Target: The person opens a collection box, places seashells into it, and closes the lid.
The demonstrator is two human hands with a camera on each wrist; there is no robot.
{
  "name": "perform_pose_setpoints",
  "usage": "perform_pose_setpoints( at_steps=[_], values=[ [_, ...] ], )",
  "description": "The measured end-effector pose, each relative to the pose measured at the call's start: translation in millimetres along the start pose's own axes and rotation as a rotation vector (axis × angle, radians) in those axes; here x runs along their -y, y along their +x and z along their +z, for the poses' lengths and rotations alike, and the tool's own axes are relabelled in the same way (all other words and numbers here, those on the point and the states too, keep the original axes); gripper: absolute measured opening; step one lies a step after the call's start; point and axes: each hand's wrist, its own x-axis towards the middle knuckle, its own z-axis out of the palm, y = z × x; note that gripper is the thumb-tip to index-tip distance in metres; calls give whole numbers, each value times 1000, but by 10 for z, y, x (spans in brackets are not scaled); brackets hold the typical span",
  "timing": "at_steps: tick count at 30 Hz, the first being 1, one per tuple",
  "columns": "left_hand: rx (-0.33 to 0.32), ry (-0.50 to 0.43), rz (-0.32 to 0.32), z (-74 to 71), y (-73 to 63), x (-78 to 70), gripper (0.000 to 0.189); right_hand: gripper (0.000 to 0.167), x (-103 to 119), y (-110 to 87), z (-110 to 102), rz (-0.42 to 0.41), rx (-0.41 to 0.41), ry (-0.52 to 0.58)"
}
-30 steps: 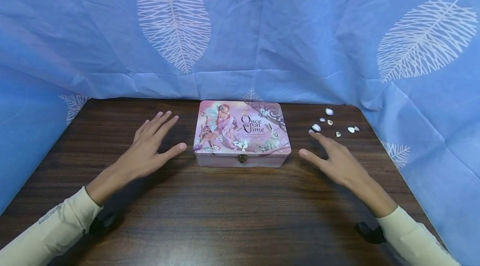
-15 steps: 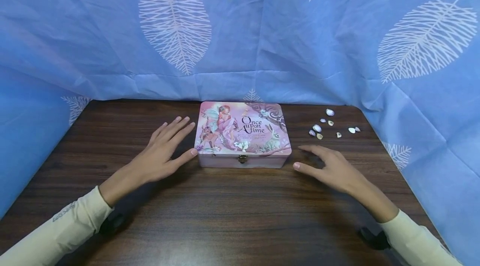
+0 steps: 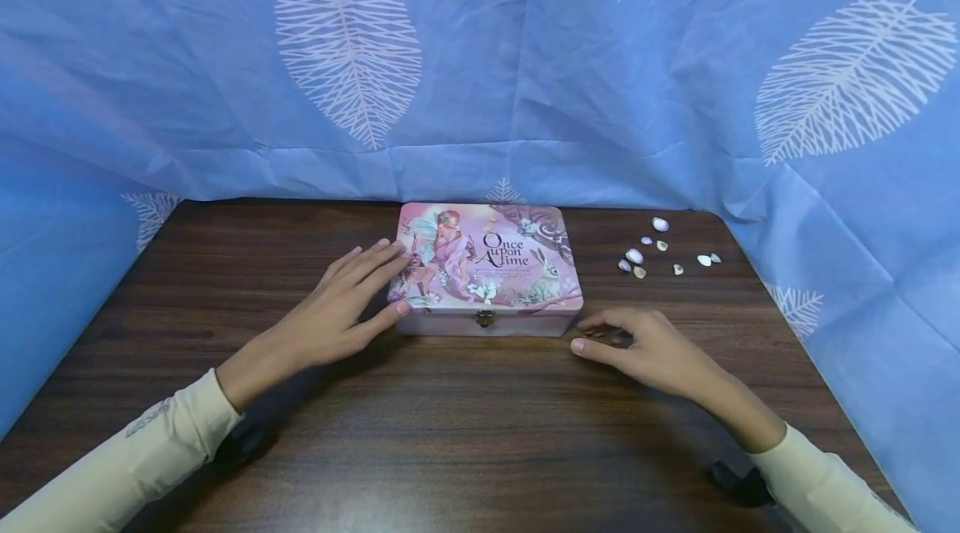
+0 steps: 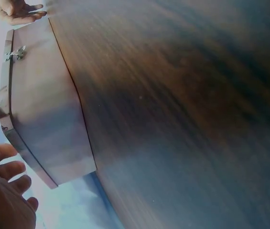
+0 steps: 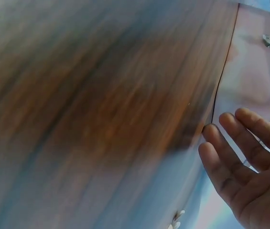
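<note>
Box, pink, between the hands in the head view: left hand at its left edge, fingers spread; right hand beside its near right corner, fingers loosely curved; shells beyond that hand. Left wrist view: clasp past the parted fingers, touch on the box hard to tell. Right wrist view: fingers slightly apart, near the box.

dark wood-grain table, closed pink box near middle of far edge, clasp facing near edge, small pale shells scattered near far right corner
</note>
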Motion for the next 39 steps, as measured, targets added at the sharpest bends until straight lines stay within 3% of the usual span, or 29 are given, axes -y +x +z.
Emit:
perform_pose_setpoints(
  at_steps=[14, 26, 32, 39],
  values=[
    [5, -5, 63, 54, 39, -16, 70, 35, 184, 77, 141, -5, 112, 189],
    [7, 17, 98, 52, 25, 4, 78, 46, 401, 168, 320, 0, 185, 321],
    [-14, 42, 151, 64, 42, 29, 76, 50, 476, 191, 415, -20, 202, 368],
    [9, 52, 176, 66, 74, 32, 73, 55, 519, 217, 464, -20, 234, 424]
  ],
)
